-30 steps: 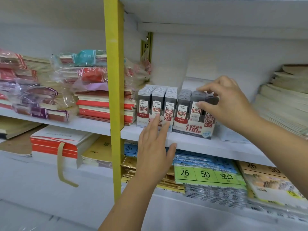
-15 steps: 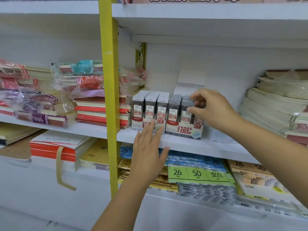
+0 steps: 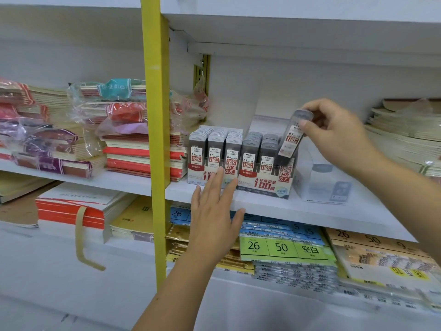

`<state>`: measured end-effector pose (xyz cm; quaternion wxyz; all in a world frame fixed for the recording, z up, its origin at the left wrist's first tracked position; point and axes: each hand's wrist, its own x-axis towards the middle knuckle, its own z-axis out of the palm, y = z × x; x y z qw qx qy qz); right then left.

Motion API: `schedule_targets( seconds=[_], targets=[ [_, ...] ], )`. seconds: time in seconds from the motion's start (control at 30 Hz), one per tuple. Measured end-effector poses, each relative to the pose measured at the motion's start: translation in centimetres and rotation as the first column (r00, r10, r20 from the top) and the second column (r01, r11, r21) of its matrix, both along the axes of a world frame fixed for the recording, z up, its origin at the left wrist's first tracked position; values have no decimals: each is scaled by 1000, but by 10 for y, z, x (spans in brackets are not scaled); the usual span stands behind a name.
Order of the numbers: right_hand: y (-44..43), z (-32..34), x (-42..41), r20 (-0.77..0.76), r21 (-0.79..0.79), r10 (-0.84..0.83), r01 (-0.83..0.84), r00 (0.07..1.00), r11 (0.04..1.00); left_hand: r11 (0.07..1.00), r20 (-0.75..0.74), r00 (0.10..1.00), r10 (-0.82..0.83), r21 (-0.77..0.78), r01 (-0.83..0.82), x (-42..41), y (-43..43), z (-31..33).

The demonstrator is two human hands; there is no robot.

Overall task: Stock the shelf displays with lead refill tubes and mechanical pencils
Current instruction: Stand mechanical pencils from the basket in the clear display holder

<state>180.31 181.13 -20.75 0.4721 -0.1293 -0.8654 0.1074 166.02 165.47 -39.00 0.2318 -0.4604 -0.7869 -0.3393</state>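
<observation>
- A white shop shelf runs across the view, with a white back wall behind it and another shelf board above.
- The lead refill tube is in the air at the right end of the shelf's displays. It is tilted with its cap up and to the right, and its lower end sits at the rightmost row of the 0.7 display box.
- The right hand holds that tube by its capped top, with thumb and fingers curled and pinching it.
- The 0.7 display box stands on the shelf with its other rows full of upright dark tubes.
- The 0.5 display box stands touching it on the left, packed with lighter grey tubes.
- The left hand reaches up from below with its fingers straight and slightly spread, gripping nothing. The fingertips lie over the lower front of the 0.5 display box, but whether they press on it cannot be told.
- A clear plastic box sits just right of the 0.7 display box.
- Well to the right is a slanting pile of pale exercise books.
- A yellow upright divides the shelving left of the displays.
- Beyond it lie stacked red-edged notebooks and plastic-wrapped bundles.
- On the lower shelf, flat packs with a green label reading 26 and 50 lie under the displays.
</observation>
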Motion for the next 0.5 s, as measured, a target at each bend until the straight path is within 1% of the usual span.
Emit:
schedule_targets(
  seconds=[0.07,0.17,0.2,0.27,0.3,0.4,0.43,0.5],
  targets=[
    [3,-8,1,57,23,14,-15,998,1000,1000,4,1000,4,-3,-4,0,1,0],
    [9,-12,2,53,63,-15,11,998,998,1000,1,1000,-1,-4,1,-1,1,0],
    [10,-14,2,75,62,-30,25,997,998,1000,-1,1000,-2,-7,2,-2,0,0],
    [13,-20,1,162,12,-48,46,986,999,1000,-2,1000,-4,-16,4,-2,0,-1],
    [15,-25,1,205,14,-72,71,976,997,1000,0,1000,-7,-15,7,-2,0,-1],
    [16,-38,1,265,193,-210,162,941,968,999,3,1000,-29,-18,29,-1,-2,0],
    [16,-41,3,267,223,-240,182,933,958,999,-3,999,-39,-17,39,0,-4,0],
    [12,-45,7,225,224,-263,213,938,951,999,-6,999,-51,9,51,3,-9,-2]
  ],
)
